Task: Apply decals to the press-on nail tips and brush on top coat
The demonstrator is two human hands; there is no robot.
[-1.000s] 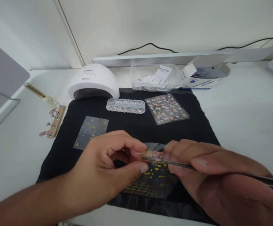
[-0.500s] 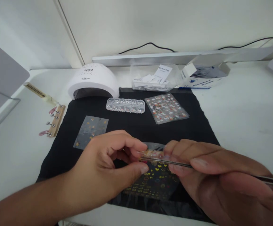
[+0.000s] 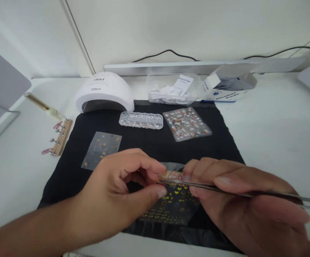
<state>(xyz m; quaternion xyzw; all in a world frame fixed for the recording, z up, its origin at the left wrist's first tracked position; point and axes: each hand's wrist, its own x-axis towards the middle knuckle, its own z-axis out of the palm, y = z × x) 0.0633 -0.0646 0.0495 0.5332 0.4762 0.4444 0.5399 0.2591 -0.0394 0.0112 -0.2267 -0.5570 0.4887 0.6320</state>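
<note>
My left hand (image 3: pixel 117 185) is closed in a pinch, thumb and forefinger together. Between those fingertips is something small with a trace of pink, which I cannot make out. A pair of metal tweezers (image 3: pixel 203 186) lies across my right hand (image 3: pixel 240 189), whose fingers are wrapped round it. Its tips reach the pinching fingertips of my left hand. Beneath both hands is a clear nail sticker sheet (image 3: pixel 176 208) with gold hearts and small shapes, partly hidden by them. Another clear sticker sheet (image 3: pixel 101 150) lies on the black cloth (image 3: pixel 71 182) beyond my left hand.
A white nail lamp (image 3: pixel 105 91) stands at the back left. Near it lie a rhinestone case (image 3: pixel 141 120) and patterned sticker sheets (image 3: pixel 187 123). Behind are a clear tub (image 3: pixel 155 98) of alcohol pads and an open box (image 3: pixel 225 94). A wooden stand (image 3: pixel 62 137) is at left.
The tweezers have tilted slightly in my right hand, their rear end showing at a different angle. My left hand keeps its pinch. The whole view has shifted slightly.
</note>
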